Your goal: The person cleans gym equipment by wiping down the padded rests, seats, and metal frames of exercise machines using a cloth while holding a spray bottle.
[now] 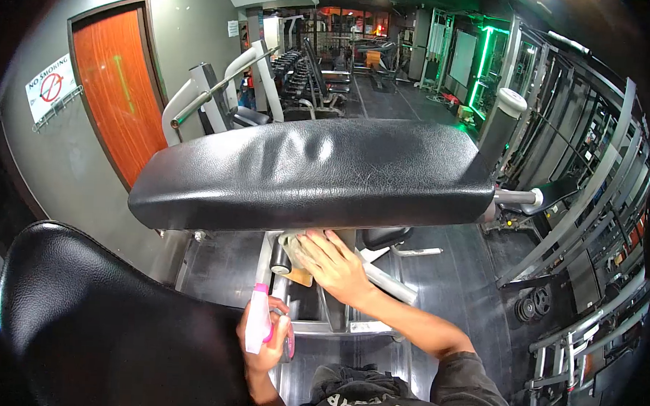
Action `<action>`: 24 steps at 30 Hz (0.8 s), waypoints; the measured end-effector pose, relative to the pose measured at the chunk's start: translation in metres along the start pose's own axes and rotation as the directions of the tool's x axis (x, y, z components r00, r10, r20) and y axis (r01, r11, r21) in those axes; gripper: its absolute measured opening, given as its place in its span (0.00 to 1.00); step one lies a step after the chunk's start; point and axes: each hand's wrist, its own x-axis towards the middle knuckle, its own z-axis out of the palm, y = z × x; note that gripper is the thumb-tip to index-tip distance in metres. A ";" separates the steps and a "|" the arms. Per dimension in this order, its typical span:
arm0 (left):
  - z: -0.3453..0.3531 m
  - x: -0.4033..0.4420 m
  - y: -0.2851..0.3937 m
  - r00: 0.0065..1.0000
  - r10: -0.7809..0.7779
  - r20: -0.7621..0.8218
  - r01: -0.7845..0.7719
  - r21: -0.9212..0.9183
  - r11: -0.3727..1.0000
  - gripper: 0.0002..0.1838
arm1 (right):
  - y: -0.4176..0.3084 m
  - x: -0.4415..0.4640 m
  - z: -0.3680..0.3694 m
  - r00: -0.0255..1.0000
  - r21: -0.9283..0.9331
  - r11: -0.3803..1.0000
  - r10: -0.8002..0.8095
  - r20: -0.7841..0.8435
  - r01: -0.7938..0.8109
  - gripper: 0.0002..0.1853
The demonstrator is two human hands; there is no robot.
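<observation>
A long black padded cushion (pixel 319 166) of a gym machine stretches across the middle of the view. Just beneath it, my right hand (pixel 329 265) presses a pale cloth (pixel 291 251) against the machine's frame, beside a black roller (pixel 280 259). My left hand (pixel 267 342), lower and further left, is wrapped round a spray bottle with a white and pink head (pixel 259 320). Part of the bottle is hidden behind my fingers. The cushion's underside is out of sight.
Another black pad (pixel 67 300) fills the lower left. Metal frame bars (pixel 390 282) extend below the cushion. At the right are weight plates (pixel 532 304) and racks (pixel 593 215). An orange door (pixel 116 85) is at the left, with a dumbbell rack (pixel 294 75) further back.
</observation>
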 end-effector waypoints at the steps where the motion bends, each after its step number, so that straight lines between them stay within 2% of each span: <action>1: -0.001 0.000 0.000 1.000 0.000 -0.006 0.000 0.001 1.000 0.11 | -0.001 -0.004 0.003 1.000 -0.026 1.000 -0.012 0.018 0.013 0.24; 4: -0.002 -0.001 -0.001 1.000 0.000 0.009 0.000 0.066 0.998 0.11 | -0.009 -0.033 0.016 0.997 -0.007 1.000 -0.018 0.071 0.018 0.22; 6: -0.001 -0.001 0.000 1.000 0.006 -0.003 -0.006 0.056 0.998 0.12 | -0.014 -0.058 0.030 0.998 0.103 0.995 0.009 0.058 -0.015 0.20; 10: -0.001 -0.001 -0.002 1.000 0.013 0.005 -0.014 0.067 0.998 0.12 | -0.023 -0.094 0.043 0.983 0.231 0.963 0.112 0.143 -0.143 0.20; 12: 0.000 -0.001 -0.003 1.000 0.006 0.003 -0.006 0.060 0.998 0.13 | -0.019 -0.101 0.040 0.982 0.232 0.963 0.103 0.159 -0.139 0.19; 14: 0.000 -0.001 -0.002 1.000 -0.001 0.006 0.000 0.052 0.999 0.13 | -0.012 -0.097 0.027 0.967 0.292 0.949 0.041 0.251 -0.116 0.19; 16: 0.001 0.001 -0.002 1.000 -0.007 0.012 0.006 0.044 0.999 0.13 | -0.001 -0.077 0.007 0.975 0.218 0.972 0.033 0.219 -0.082 0.20; 18: 0.000 0.000 -0.004 1.000 -0.012 0.002 0.012 0.060 0.998 0.13 | 0.014 -0.059 -0.005 0.996 0.084 0.996 0.021 -0.088 -0.013 0.19; 20: 0.001 0.000 -0.006 1.000 -0.003 -0.003 0.003 0.069 0.998 0.12 | 0.027 -0.042 -0.013 0.967 0.108 0.993 0.072 -0.243 -0.046 0.18; 22: 0.001 0.000 -0.006 1.000 0.006 -0.009 -0.005 0.079 0.997 0.12 | 0.032 -0.033 -0.010 0.978 0.123 0.985 0.141 -0.155 -0.123 0.17; 24: -0.001 0.001 -0.005 1.000 0.009 0.002 -0.009 0.092 0.996 0.12 | 0.023 -0.041 0.003 0.976 0.113 0.987 0.135 -0.169 -0.117 0.17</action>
